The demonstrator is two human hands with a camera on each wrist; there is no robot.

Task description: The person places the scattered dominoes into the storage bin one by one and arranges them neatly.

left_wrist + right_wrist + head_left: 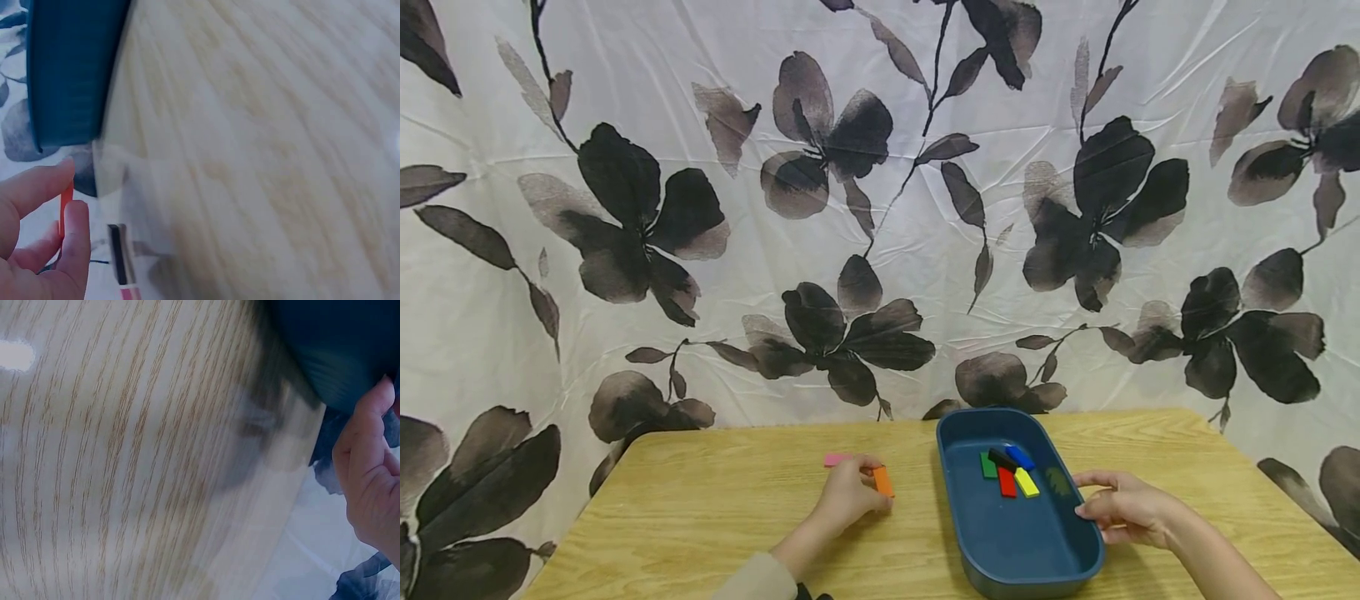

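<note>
My left hand (848, 493) pinches a small flat orange block (883, 482) between thumb and fingers, over the table left of a dark blue tray (970, 557). The block appears edge-on as a thin orange strip (65, 209) in the left wrist view. A pink block (837, 459) lies just behind that hand, partly covered by it. At the tray's right side, my right hand (1131, 508) holds the rim with thumb and fingers. Inside the tray lie a green block (988, 466), a red block (1007, 482), a yellow block (1026, 483), a blue block (1020, 457) and a black block (1002, 459).
The wooden table (700, 508) spreads on both sides of the tray. A white cloth (925, 217) with dark flowers hangs behind the table's far edge. Something small and black (808, 593) shows at the bottom edge, near the left sleeve (760, 579).
</note>
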